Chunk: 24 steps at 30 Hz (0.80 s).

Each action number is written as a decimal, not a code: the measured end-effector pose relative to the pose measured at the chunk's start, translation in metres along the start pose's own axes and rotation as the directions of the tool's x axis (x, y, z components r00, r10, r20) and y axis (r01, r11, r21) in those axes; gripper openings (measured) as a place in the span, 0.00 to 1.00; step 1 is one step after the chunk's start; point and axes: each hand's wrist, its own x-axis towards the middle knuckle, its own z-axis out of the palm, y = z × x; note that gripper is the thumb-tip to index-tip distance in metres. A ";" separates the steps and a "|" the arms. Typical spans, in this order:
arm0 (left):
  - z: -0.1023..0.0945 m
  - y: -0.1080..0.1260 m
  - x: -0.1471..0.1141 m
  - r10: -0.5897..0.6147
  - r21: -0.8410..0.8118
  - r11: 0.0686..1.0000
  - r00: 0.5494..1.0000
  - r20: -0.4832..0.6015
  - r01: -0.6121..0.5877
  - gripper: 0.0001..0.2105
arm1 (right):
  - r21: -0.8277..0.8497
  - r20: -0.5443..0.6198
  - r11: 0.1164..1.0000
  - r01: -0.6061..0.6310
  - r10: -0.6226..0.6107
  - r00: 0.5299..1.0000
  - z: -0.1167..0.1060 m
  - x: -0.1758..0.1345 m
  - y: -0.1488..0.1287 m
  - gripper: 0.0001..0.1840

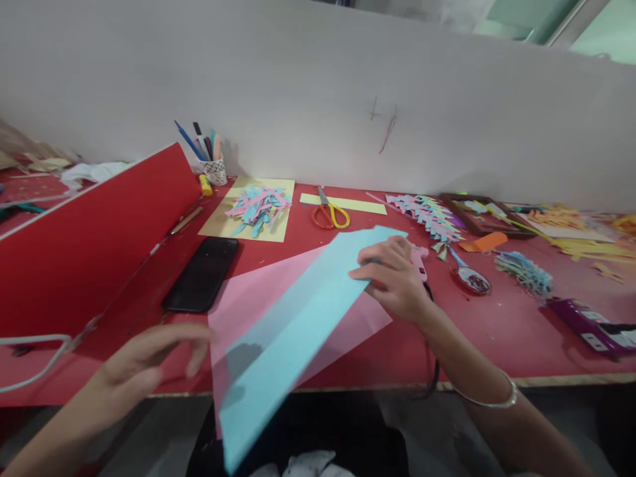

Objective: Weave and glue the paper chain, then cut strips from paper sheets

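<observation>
My right hand (392, 275) grips the far end of a light blue sheet of paper (308, 311), folded lengthwise with a crease along it. The sheet slants toward me, and its near end hangs past the table's front edge. Under it lies a pink sheet of paper (263, 281), flat on the red table and partly covered. My left hand (154, 361) hovers left of the papers, fingers apart and slightly curled, holding nothing. Just behind the papers rest scissors (330, 213) with red and yellow handles, across a pale yellow strip (365, 204).
A black phone (203, 275) lies left of the papers beside a red upright board (94, 245). Cut paper pieces (261, 207) are heaped on a yellow sheet, near a pen cup (214, 171). At right are a paper garland (427, 215), a spoon (472, 278) and a purple device (591, 324).
</observation>
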 end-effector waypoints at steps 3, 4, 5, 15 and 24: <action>0.008 0.010 0.036 -0.024 -0.070 0.997 0.996 0.081 0.030 0.15 | 0.083 -0.192 0.996 -0.013 0.029 0.981 0.008 0.013 0.002 0.10; 0.014 0.013 0.048 -0.047 -0.112 0.992 0.999 0.021 0.049 0.18 | 0.120 -0.225 0.992 -0.040 0.067 0.972 0.012 0.018 0.002 0.10; 0.022 0.016 0.060 -0.068 -0.162 0.985 0.998 -0.016 0.064 0.22 | 0.154 -0.242 0.985 -0.076 0.112 0.964 0.017 0.023 0.002 0.10; 0.036 0.033 0.107 -0.139 -0.261 0.949 0.978 0.157 0.177 0.29 | -0.312 -0.191 0.939 -0.146 0.088 0.978 0.033 0.036 0.004 0.19; 0.039 0.024 0.133 0.256 0.796 0.588 0.967 -0.011 -0.147 0.21 | -0.053 0.590 0.992 0.112 -0.059 0.805 0.045 0.003 -0.029 0.13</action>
